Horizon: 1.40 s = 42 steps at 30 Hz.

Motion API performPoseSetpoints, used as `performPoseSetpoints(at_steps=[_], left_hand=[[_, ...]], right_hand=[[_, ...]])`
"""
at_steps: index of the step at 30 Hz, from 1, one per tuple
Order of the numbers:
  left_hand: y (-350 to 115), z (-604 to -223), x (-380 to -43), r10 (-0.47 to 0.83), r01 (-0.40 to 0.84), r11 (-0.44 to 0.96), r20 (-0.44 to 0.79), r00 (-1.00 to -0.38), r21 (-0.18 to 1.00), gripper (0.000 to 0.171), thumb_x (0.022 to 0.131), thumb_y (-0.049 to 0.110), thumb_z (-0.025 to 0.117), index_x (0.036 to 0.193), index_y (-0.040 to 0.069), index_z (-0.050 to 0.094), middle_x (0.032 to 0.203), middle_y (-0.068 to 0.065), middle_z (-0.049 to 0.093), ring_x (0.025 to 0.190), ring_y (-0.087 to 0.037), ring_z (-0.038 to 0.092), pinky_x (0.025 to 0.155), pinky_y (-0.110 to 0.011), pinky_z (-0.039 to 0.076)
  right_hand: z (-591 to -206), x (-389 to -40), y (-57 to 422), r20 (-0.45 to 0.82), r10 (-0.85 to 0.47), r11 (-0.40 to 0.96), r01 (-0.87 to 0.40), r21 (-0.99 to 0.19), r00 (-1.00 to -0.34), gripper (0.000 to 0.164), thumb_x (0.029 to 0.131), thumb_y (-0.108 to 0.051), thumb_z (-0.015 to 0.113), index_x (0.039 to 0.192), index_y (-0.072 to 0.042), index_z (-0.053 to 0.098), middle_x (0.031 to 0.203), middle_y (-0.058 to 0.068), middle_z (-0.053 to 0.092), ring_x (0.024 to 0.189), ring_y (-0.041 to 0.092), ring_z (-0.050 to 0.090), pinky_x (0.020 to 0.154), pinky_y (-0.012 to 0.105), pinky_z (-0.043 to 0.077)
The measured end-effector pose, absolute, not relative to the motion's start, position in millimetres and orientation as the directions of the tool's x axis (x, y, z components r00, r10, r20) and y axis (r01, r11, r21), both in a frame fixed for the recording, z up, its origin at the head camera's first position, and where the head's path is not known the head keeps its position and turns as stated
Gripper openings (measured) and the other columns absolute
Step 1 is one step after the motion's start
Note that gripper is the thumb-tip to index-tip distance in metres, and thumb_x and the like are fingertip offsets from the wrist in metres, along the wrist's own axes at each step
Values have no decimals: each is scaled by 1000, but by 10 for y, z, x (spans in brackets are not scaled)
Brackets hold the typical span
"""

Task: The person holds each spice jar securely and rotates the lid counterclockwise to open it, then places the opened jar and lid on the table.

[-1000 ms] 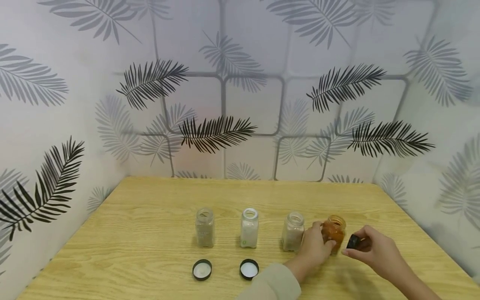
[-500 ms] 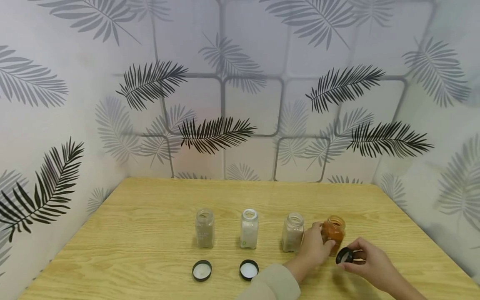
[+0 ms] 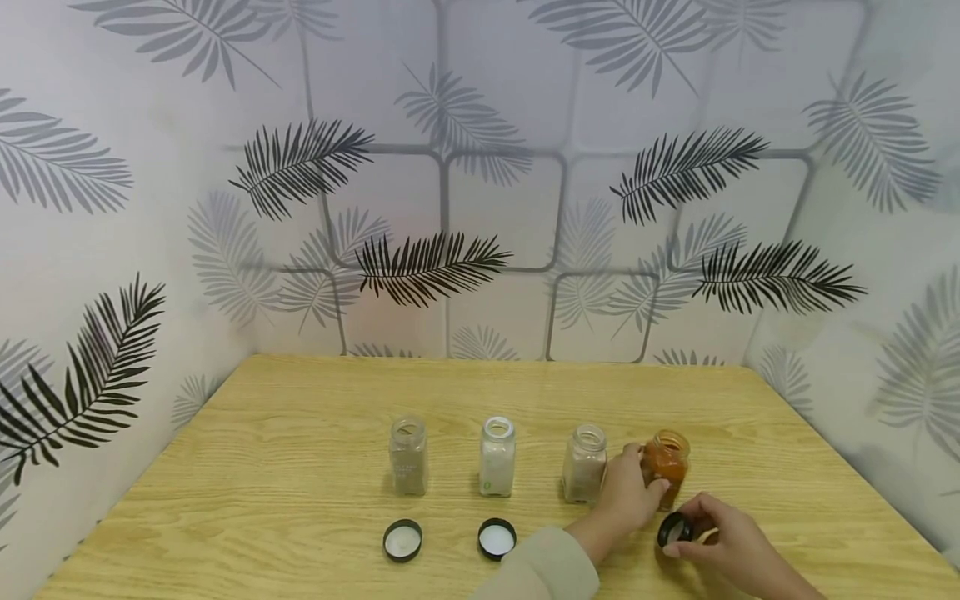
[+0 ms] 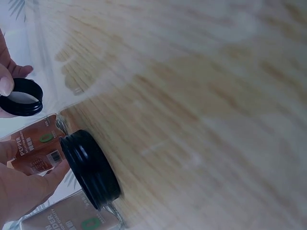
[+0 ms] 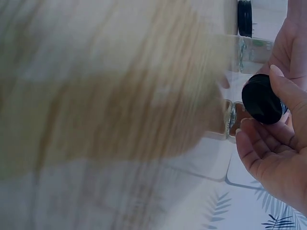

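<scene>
My left hand (image 3: 628, 493) grips a glass jar of orange-red powder (image 3: 670, 467), which stands uncapped at the right end of a row. Its label in the left wrist view reads "PEPPER". Between thumb and fingers my right hand (image 3: 723, 537) pinches a round black lid (image 3: 675, 531), tilted, in front of that jar. The lid's closed top (image 5: 262, 99) faces the right wrist camera. Just left of my left hand stands an open jar of greyish-beige powder (image 3: 585, 471). Another black lid (image 4: 91, 170) shows near my left hand in the left wrist view; my left arm hides that spot in the head view.
Two more uncapped jars, one of white powder (image 3: 497, 462) and one of grey-brown powder (image 3: 408, 462), stand further left. Before them lie two upturned black lids, right (image 3: 497, 539) and left (image 3: 402, 541). A leaf-patterned wall (image 3: 502, 208) borders the wooden table (image 3: 262, 467).
My right hand has moved left and toward me, lowering the lid and turning it so that its open side shows. The left hand keeps its grip on the orange-red powder jar.
</scene>
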State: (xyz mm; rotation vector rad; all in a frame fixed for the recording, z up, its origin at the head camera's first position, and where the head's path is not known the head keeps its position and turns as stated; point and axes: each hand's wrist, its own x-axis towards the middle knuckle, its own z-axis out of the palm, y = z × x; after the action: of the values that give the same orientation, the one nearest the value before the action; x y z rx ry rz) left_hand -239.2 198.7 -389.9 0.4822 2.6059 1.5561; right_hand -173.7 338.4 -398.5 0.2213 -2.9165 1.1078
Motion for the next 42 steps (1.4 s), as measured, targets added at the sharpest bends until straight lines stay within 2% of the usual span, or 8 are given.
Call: performPoseSetpoints(at_steps=[21, 30, 42], left_hand=[[1983, -3932, -2391, 303, 249, 443, 118, -946, 861, 46, 83, 19, 69, 124, 5, 52, 115, -10, 63, 109, -17, 60, 91, -27, 50], [1982, -3993, -2434, 310, 301, 457, 167, -936, 837, 45, 83, 18, 69, 122, 2, 52, 111, -12, 64, 105, -20, 60, 87, -29, 51], [1973, -3922, -2391, 298, 264, 450, 135, -945, 853, 45, 83, 17, 69, 123, 4, 53, 116, -12, 63, 109, -17, 59, 90, -26, 49]], right_hand=[[-4074, -1773, 3407, -21, -134, 697, -79, -713, -991, 41, 82, -27, 70, 101, 7, 60, 88, 7, 64, 73, -5, 52, 62, 19, 49], [-4044, -1818, 3414, -13, -148, 757, -104, -645, -989, 40, 79, -26, 73, 98, 6, 60, 87, 5, 64, 72, -1, 55, 62, 18, 49], [-4049, -1813, 3440, 10, -242, 748, -194, -634, -970, 39, 73, -20, 78, 94, 5, 59, 81, 4, 59, 67, -5, 47, 57, 18, 45]])
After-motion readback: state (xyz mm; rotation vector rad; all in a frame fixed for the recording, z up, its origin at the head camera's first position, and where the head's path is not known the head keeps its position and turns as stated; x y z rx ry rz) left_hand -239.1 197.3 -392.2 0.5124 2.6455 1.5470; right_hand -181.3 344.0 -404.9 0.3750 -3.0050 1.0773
